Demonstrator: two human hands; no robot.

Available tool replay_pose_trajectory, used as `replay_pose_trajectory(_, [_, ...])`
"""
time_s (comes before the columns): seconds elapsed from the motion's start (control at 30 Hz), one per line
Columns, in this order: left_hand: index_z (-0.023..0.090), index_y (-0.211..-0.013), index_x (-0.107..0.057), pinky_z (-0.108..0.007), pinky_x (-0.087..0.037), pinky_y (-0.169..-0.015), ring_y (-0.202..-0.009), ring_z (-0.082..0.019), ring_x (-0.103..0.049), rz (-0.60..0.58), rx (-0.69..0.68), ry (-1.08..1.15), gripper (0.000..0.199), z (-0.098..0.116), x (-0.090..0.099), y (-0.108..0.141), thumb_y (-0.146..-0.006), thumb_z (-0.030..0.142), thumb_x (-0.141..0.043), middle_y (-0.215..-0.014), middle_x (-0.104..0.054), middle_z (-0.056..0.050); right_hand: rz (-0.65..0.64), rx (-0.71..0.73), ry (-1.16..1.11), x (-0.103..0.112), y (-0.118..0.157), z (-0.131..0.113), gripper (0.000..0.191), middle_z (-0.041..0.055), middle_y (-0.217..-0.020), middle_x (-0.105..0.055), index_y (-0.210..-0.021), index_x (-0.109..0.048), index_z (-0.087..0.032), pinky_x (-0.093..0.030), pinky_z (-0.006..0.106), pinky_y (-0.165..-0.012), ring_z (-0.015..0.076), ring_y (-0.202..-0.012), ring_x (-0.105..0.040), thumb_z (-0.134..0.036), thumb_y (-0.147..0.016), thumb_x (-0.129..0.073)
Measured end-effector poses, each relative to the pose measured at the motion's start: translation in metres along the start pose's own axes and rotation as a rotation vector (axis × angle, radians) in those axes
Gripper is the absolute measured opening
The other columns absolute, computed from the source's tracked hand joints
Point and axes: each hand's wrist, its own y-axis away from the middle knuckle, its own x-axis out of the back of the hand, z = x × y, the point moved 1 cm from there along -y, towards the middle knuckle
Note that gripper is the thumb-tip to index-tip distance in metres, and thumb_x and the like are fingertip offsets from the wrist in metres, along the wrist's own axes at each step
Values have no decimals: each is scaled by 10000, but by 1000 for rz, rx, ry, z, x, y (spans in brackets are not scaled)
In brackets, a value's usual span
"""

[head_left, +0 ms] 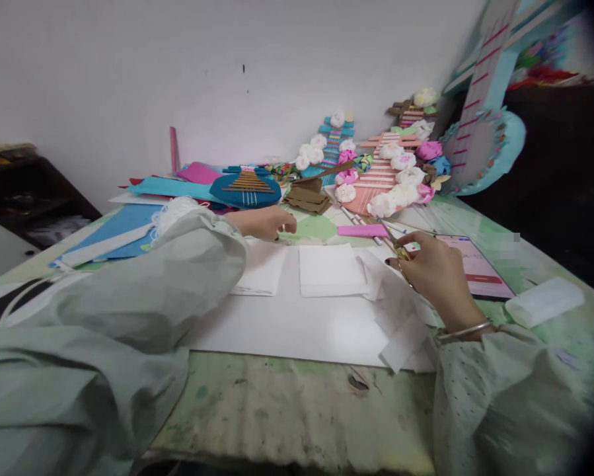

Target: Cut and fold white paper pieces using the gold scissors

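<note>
My right hand [433, 264] grips gold-handled scissors [402, 252], whose blades point up and left beside a pink paper strip [362, 230]. My left hand [267, 222] hovers near the back of the white board [287, 327], with its fingers loosely bent and apart and nothing seen in them. Below it lies a folded stack of white paper [261, 268]. A second white square stack [330, 268] rests at the board's middle. Thin white paper scraps [403, 337] spread over the board's right part, left of my right wrist.
Behind stand lute-shaped paper crafts: a blue one [244, 190] and a pink one with paper flowers [380, 173]. Brown card pieces [306, 197] lie between them. A phone [480, 268] and a white roll [544, 301] are at right. Blue sheets [113, 228] lie left.
</note>
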Motion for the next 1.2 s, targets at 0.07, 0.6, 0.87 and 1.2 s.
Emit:
replay_pose_trajectory(0.07, [152, -992, -629, -267, -412, -791, -888, -176, -580, 133, -139, -83, 296, 25, -4, 5, -706, 132, -556, -977, -650, -81, 17, -7, 15, 1, 0, 0, 292, 57, -692, -660, -974, -639, -214, -340, 298, -590, 248, -674, -594, -281, -692, -612])
replay_pose_trajectory(0.6, [123, -788, -601, -303, -436, -649, -768, -204, -558, 236, -226, -343, 200, 143, -70, 8, -803, 51, -415, -816, -624, -124, 31, 41, -200, -2, 5, -7, 269, 41, -679, -673, -923, -647, -188, -346, 273, -572, 188, -589, -577, -238, -660, -620])
replay_pose_trajectory(0.87, [139, -764, -683, -250, -407, -644, -694, -141, -557, 550, 185, 796, 164, 114, -47, 12, -746, 285, -611, -741, -663, -20, -163, 0, -724, -6, 18, -23, 306, 30, -638, -660, -874, -582, -172, -345, 225, -437, 106, -428, -480, -403, -687, -658])
replay_pose_trajectory(1.2, [152, -831, -669, -277, -486, -718, -734, -129, -604, 631, 185, 1699, 227, 143, -69, 56, -644, 243, -761, -845, -673, -38, -478, 76, -1166, -15, 50, -59, 420, -61, -495, -535, -875, -550, -181, -307, 177, -356, 70, -379, -412, -445, -617, -751])
